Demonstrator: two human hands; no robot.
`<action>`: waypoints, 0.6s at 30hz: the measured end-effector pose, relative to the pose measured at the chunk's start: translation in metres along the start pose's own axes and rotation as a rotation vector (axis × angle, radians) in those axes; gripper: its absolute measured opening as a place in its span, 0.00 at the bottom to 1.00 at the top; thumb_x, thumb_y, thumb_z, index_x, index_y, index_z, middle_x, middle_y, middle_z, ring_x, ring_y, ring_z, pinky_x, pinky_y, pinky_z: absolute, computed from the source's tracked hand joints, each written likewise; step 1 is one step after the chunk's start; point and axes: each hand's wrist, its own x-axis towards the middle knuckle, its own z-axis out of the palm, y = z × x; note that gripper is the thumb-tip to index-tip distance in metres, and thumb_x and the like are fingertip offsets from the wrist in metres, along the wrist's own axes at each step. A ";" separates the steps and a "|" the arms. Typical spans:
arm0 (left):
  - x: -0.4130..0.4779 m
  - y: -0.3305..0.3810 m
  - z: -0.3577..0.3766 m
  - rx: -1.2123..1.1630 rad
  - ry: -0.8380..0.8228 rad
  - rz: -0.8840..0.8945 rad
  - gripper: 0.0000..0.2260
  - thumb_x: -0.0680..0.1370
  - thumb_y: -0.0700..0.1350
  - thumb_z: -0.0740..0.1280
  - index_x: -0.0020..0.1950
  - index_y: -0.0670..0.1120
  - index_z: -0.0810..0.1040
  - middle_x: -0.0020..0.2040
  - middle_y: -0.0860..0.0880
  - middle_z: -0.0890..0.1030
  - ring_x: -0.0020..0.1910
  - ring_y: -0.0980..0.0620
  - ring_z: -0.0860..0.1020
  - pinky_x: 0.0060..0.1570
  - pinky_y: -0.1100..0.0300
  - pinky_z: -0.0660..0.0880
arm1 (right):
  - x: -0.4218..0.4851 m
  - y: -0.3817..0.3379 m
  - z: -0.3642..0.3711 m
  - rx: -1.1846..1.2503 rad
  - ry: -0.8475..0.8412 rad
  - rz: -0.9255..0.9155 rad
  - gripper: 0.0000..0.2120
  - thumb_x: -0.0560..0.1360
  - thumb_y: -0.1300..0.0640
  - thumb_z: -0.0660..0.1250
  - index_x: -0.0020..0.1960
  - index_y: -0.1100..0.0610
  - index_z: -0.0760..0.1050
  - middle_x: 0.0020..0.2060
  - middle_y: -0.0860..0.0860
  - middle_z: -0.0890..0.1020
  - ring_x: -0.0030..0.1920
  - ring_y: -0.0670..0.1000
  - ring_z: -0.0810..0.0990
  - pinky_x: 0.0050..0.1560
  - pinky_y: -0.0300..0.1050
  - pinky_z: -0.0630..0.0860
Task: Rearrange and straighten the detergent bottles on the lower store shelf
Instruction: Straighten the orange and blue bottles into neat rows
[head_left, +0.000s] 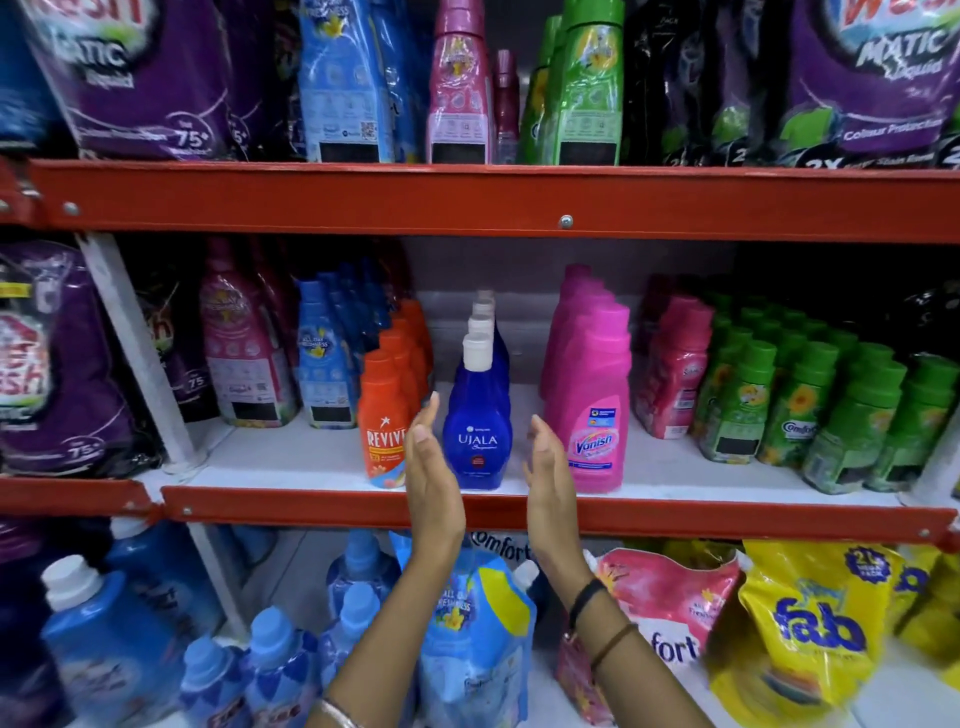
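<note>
A row of dark blue Ujala bottles with white caps stands upright on the middle shelf, one behind another. My left hand is flat and open just left of the front bottle, between it and the orange Revive bottles. Flat and open too, my right hand is a little to the bottle's right, short of the pink Vanish bottles. Neither hand grips anything; both palms face the blue bottle, slightly apart from it.
Green Comfort bottles and red-pink bottles fill the shelf's right side; blue and pink bottles and purple pouches fill the left. Blue bottles and refill pouches, including a yellow Fab pouch, crowd the shelf below. A red beam runs overhead.
</note>
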 end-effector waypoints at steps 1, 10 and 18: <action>0.004 -0.001 -0.003 0.005 -0.033 -0.022 0.29 0.77 0.68 0.44 0.71 0.58 0.67 0.73 0.58 0.67 0.68 0.71 0.64 0.74 0.62 0.60 | 0.005 0.000 0.004 0.027 -0.002 0.065 0.43 0.65 0.22 0.50 0.70 0.48 0.65 0.71 0.46 0.69 0.71 0.44 0.67 0.74 0.52 0.62; 0.015 -0.015 -0.014 -0.043 -0.190 -0.138 0.29 0.66 0.82 0.47 0.57 0.73 0.75 0.72 0.52 0.72 0.72 0.50 0.69 0.73 0.41 0.63 | 0.018 0.004 0.008 0.216 -0.020 0.151 0.34 0.72 0.37 0.47 0.66 0.58 0.71 0.55 0.48 0.80 0.51 0.36 0.80 0.51 0.34 0.77; 0.014 -0.008 -0.017 -0.033 -0.245 -0.152 0.28 0.65 0.82 0.46 0.56 0.75 0.74 0.73 0.56 0.68 0.73 0.52 0.66 0.73 0.41 0.62 | 0.015 0.001 0.013 0.191 0.029 0.143 0.37 0.70 0.35 0.48 0.66 0.59 0.70 0.51 0.43 0.80 0.54 0.37 0.78 0.55 0.37 0.75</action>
